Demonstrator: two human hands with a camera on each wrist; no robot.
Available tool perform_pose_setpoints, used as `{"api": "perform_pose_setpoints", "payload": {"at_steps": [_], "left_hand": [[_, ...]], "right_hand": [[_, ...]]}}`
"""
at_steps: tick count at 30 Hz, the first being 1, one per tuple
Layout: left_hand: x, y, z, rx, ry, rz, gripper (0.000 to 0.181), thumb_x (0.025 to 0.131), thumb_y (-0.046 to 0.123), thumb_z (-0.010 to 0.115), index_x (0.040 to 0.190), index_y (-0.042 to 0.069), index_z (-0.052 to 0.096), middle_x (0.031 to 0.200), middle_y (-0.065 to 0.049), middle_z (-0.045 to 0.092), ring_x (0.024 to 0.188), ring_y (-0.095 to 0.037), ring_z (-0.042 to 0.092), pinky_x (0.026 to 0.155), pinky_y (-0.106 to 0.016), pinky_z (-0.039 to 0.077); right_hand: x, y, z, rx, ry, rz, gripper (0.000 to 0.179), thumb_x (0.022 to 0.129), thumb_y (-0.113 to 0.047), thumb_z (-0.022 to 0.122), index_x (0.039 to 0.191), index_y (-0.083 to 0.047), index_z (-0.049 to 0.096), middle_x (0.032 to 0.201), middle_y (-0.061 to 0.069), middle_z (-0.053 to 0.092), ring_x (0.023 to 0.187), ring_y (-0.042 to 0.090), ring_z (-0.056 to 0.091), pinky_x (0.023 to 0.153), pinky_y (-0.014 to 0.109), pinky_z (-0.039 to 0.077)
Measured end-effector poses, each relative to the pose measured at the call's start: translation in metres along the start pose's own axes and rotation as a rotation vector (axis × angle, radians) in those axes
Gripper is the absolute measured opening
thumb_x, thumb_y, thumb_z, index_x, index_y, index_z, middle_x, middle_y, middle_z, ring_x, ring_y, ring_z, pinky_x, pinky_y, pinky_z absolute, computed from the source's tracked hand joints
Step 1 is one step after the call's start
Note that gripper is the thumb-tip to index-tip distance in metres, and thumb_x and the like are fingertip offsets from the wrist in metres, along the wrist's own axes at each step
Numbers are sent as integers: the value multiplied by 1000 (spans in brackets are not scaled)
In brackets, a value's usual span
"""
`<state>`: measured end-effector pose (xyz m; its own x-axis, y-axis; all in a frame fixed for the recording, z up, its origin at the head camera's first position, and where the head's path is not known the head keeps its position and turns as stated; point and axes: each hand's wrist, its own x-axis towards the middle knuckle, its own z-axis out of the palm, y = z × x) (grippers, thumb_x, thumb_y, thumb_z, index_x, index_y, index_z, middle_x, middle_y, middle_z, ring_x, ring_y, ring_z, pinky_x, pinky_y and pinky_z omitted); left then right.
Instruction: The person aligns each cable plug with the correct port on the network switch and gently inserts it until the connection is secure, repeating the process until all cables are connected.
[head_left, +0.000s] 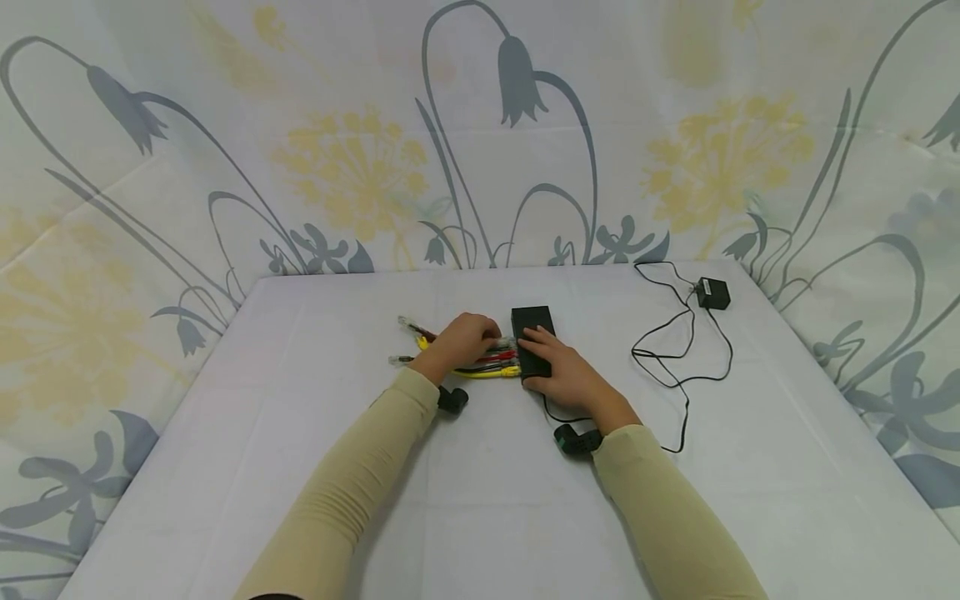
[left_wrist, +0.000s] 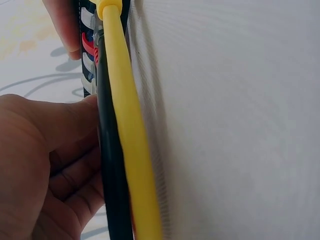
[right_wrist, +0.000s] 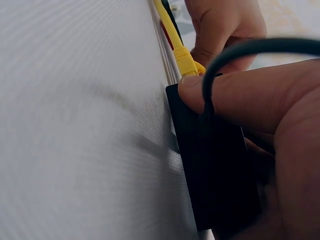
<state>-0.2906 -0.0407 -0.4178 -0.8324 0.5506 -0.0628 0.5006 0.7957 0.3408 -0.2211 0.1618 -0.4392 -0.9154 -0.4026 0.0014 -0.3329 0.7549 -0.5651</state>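
A black network switch point(head_left: 532, 317) lies on the white table with its row of ports facing left. My right hand point(head_left: 567, 372) grips it from the right, thumb at the near end and fingers across the top. Yellow, black and red network cables run into the ports; the yellow cable point(left_wrist: 131, 130) and black cable point(left_wrist: 110, 150) pass close beside my left hand point(head_left: 463, 340). That hand pinches a network cable at its plug end, right by the ports; its fingertips hide most of the plug. A yellow plug point(right_wrist: 184, 61) sits at the switch's near end.
Loose cable ends with clear plugs point(head_left: 406, 322) lie left of my left hand. A black power adapter point(head_left: 712, 293) rests at the back right, its thin cord point(head_left: 684, 380) looping over the table toward the switch. A patterned curtain point(head_left: 480, 167) hangs behind the table.
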Motion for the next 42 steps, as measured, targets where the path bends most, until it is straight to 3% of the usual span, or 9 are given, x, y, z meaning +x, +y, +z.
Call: {"api": "perform_pose_setpoints", "payload": {"at_steps": [11,19,25,42], "left_hand": [[1,0,-5,-23,-25,23,23,93,19,51,109,12,65,108,-3,65,101,-17,59,89,-31,47],[9,-5,-13,-38,-77,78,20,91,17,54,104,11,68,104,-3,67,98,-18,60,85,-32,49],[16,-9,-17,-56,-139,72,20,90,21,57,103,14,69,104,-1,67,98,-16,60,84,-30,49],[32,-16,-21,-83,-204,98,16,84,24,65,96,17,72,97,4,69,88,-9,62,79,-26,50]], "right_hand": [[1,0,-1,-15,-10,-4,63,85,-32,60,141,-23,34,152,-9,18,142,19,12,107,54,24],[2,1,0,-16,-11,-12,64,85,-33,60,141,-22,34,152,-8,19,142,19,12,107,54,24],[2,0,-1,1,-17,-14,64,84,-32,61,141,-20,34,152,-6,20,142,20,13,107,53,25],[2,-2,-3,-19,-28,-18,65,84,-31,61,142,-19,34,152,-5,20,141,21,15,107,51,26]]}}
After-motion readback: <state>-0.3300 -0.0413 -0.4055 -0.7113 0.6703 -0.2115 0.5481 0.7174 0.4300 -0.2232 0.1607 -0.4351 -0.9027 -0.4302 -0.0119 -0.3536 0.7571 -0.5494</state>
